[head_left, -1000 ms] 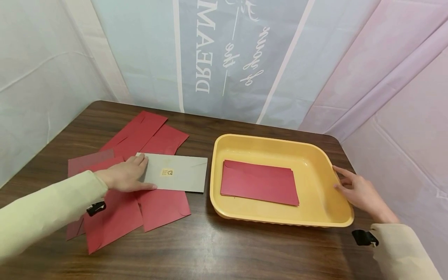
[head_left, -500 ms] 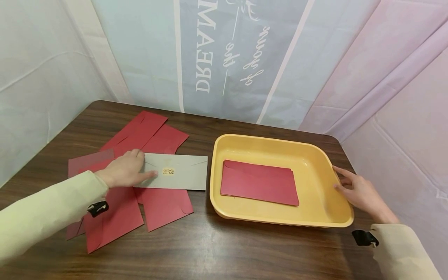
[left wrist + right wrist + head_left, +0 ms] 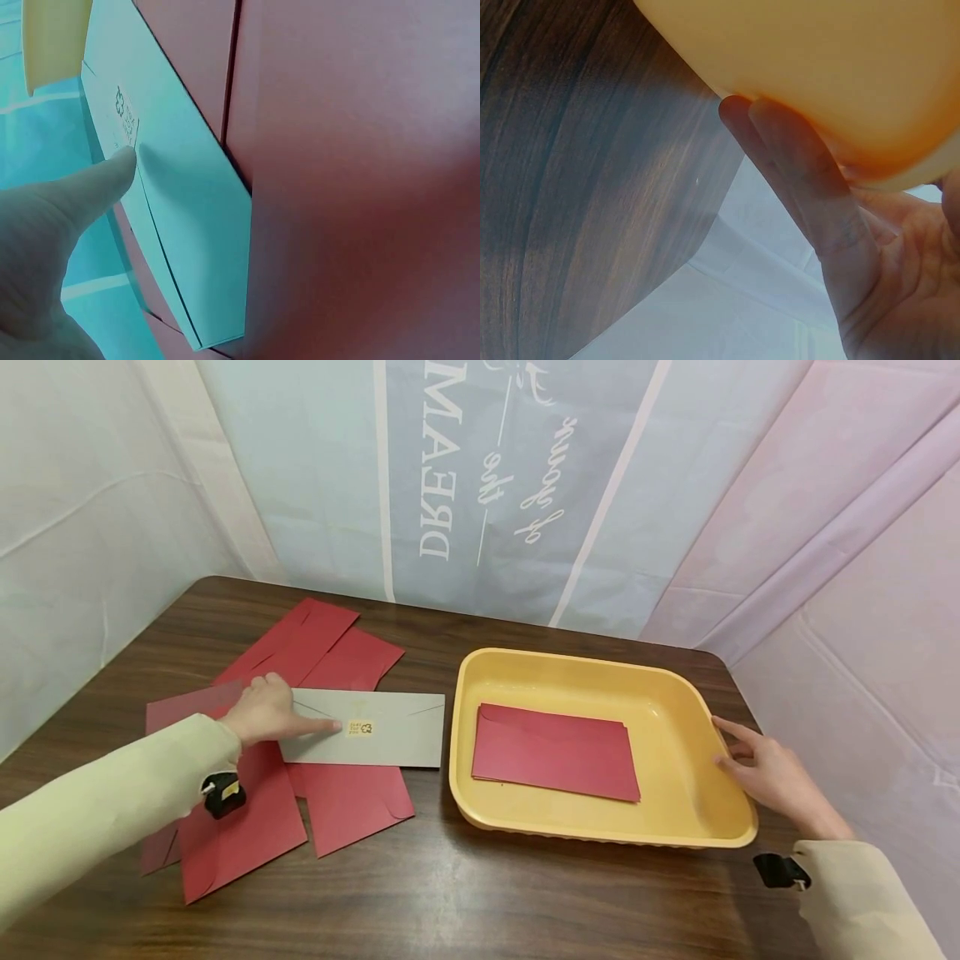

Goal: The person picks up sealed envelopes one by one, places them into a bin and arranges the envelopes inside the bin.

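A pale grey envelope (image 3: 401, 727) with a small gold sticker lies on the red envelopes at the left, its right end near the yellow plastic tray (image 3: 585, 662). My left hand (image 3: 262, 710) is over its left end, thumb stretched out toward the sticker; in the left wrist view the thumb (image 3: 97, 187) points over the envelope's flap, the other fingers out of sight. My right hand (image 3: 772, 777) holds the tray's right rim; in the right wrist view its fingers (image 3: 802, 165) lie along the outside wall. A stack of red envelopes (image 3: 555, 752) lies inside the tray.
Several red envelopes (image 3: 243, 827) spread in an overlapping pile on the dark wooden table (image 3: 480, 893). Another red envelope (image 3: 356, 660) pokes out behind the grey one. A printed cloth (image 3: 495, 485) hangs at the table's far edge.
My left hand has slid left along the grey envelope, uncovering more of its left end. The envelope has straightened slightly. My right hand stays on the tray rim.
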Available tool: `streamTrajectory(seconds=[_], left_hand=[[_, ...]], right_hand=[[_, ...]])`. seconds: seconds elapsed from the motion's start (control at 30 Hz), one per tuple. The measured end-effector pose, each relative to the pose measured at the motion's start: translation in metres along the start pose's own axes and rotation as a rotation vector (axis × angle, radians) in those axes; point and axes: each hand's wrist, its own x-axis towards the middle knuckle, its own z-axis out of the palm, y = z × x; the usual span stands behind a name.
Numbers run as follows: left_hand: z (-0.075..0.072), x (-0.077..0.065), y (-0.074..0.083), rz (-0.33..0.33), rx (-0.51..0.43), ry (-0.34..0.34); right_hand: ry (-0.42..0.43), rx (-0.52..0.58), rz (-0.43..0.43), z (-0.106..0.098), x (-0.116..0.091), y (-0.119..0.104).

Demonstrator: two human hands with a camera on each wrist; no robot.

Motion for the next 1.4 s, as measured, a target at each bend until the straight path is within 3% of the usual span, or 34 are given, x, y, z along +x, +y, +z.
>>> streamTrajectory(seconds=[0.27,0.63,0.77,0.93,1.23,1.4], left_hand=[[0.003,0.002,0.002,-0.026,-0.032,-0.022],[-0.002,0.007,0.002,-0.114,-0.091,-0.037],[-0.007,0.008,0.000,-0.108,-0.088,-0.030],[-0.015,0.009,-0.001,-0.100,-0.084,-0.075],[-0.021,0.011,-0.002,-0.138,-0.299,-0.157],[-0.022,0.011,-0.001,-0.149,-0.329,-0.171]], right_hand=[[0.004,0.005,-0.002,0.001,0.000,0.000],[-0.015,-0.003,0.016,0.000,0.001,-0.001],[-0.020,-0.005,0.017,-0.002,0.001,-0.001],[-0.021,-0.005,0.021,-0.003,0.001,-0.002],[-0.032,-0.005,0.030,-0.004,0.001,-0.003],[-0.026,-0.001,0.025,-0.004,0.000,-0.003]])
